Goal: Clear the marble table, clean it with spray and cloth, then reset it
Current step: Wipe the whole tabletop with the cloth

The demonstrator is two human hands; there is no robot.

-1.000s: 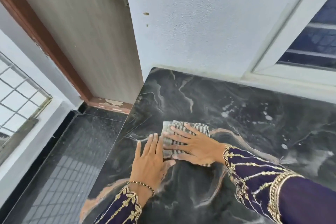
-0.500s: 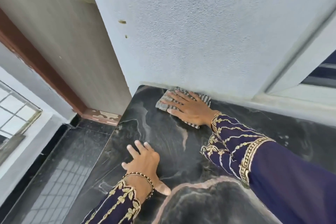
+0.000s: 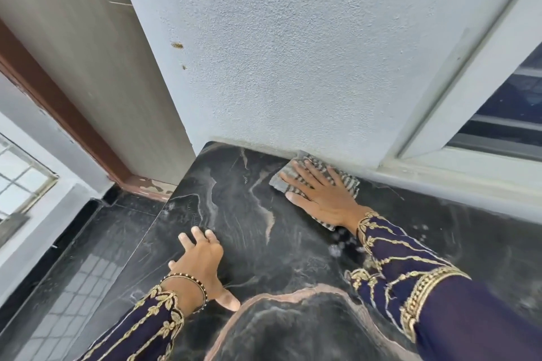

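Observation:
The black marble table (image 3: 249,214), veined with white and tan, fills the lower middle of the view. My right hand (image 3: 319,196) lies flat with fingers spread on a grey striped cloth (image 3: 347,183), pressing it onto the marble at the far edge against the white wall. My left hand (image 3: 202,258) rests palm down on the marble near the table's left edge, holding nothing. Small wet spots (image 3: 340,243) show on the marble just below the cloth. No spray bottle is in view.
A rough white wall (image 3: 293,53) runs along the table's far edge. A window frame (image 3: 469,114) stands at the right. To the left are a wooden door (image 3: 73,53) with a brown frame and a dark tiled floor (image 3: 82,258) below the table's edge.
My right hand has pushed the cloth from the near middle of the marble to the far edge, then slid it right along the wall. My left hand stayed planted near the left edge.

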